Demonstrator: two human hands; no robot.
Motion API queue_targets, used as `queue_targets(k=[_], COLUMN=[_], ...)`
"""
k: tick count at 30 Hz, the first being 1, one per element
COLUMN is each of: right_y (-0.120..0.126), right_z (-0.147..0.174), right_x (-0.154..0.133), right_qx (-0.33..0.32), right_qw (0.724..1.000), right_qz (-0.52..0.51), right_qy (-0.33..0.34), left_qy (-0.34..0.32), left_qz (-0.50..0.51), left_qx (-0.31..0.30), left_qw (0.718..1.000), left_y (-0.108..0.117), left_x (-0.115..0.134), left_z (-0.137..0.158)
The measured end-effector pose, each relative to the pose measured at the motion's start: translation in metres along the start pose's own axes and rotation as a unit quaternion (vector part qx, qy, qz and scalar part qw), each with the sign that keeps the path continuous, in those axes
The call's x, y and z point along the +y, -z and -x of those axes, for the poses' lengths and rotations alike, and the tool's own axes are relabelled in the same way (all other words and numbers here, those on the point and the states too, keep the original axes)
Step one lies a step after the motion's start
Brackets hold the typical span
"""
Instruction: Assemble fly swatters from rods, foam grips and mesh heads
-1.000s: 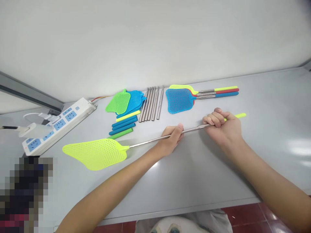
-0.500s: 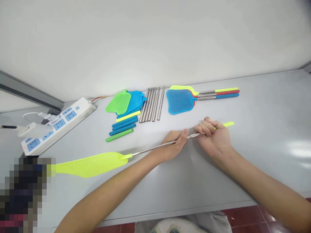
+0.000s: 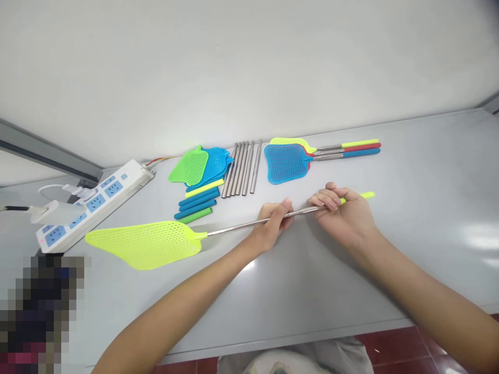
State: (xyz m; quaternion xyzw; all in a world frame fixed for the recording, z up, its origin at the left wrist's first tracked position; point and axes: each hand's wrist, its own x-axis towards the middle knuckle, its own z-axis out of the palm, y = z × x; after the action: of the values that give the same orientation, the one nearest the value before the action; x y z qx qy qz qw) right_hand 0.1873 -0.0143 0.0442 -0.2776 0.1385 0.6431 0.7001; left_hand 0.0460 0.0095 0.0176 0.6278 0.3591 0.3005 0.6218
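Observation:
Both my hands hold one yellow fly swatter [image 3: 152, 244] with a long metal telescopic rod [image 3: 230, 227]. My left hand [image 3: 273, 223] is closed around the middle of the rod, thumb on top. Near the other end my right hand [image 3: 339, 213] has its fingers curled over the rod where it meets the yellow grip [image 3: 366, 196], whose tip sticks out past the hand. The mesh head points left, above the table. Beyond my hands lie finished-looking swatters with a blue head [image 3: 288, 163] in front, and yellow and red ones partly covered by it.
Several bare metal rods [image 3: 245, 169] lie side by side at the back. Left of them are loose green [image 3: 189, 166] and blue swatter heads [image 3: 213, 165], with several coloured grip sleeves [image 3: 198, 196] in front. A power strip [image 3: 97, 200] with plugs and cables stands at the left.
The swatter head has turned to show more of its flat face and risen slightly. My left hand has shifted a little left along with it. My right hand stays closed near the grip.

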Motion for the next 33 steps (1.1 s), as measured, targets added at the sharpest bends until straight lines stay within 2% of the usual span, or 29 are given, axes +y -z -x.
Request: queue_targets(k=[4, 7, 9, 13, 17, 26, 33], right_y=[-0.003, -0.004, -0.004, -0.001, 0.001, 0.003, 0.008], right_z=[-0.001, -0.003, -0.005, -0.008, -0.008, -0.002, -0.001], right_x=[-0.005, -0.011, -0.014, -0.018, -0.016, -0.003, 0.007], right_qx=[0.008, 0.007, 0.008, 0.016, 0.013, -0.02, -0.007], right_qw=[1.0, 0.999, 0.998, 0.997, 0.995, 0.99, 0.995], right_qz=[-0.001, 0.01, 0.02, 0.037, 0.043, 0.047, 0.041], right_qy=[0.024, 0.047, 0.059, 0.073, 0.087, 0.134, 0.087], left_qy=[0.002, 0.009, 0.017, 0.032, 0.023, 0.033, 0.025], left_qz=[0.023, 0.002, -0.035, -0.101, -0.151, -0.148, -0.16], left_qx=[0.036, 0.045, 0.024, -0.062, -0.119, -0.132, -0.152], left_qw=[0.999, 0.999, 0.999, 0.992, 0.981, 0.98, 0.975], left_y=[0.004, 0.005, 0.005, 0.004, 0.003, 0.002, -0.003], left_x=[-0.001, -0.001, -0.002, 0.0, 0.003, 0.005, 0.004], left_z=[0.001, 0.001, 0.001, 0.004, 0.005, 0.006, 0.004])
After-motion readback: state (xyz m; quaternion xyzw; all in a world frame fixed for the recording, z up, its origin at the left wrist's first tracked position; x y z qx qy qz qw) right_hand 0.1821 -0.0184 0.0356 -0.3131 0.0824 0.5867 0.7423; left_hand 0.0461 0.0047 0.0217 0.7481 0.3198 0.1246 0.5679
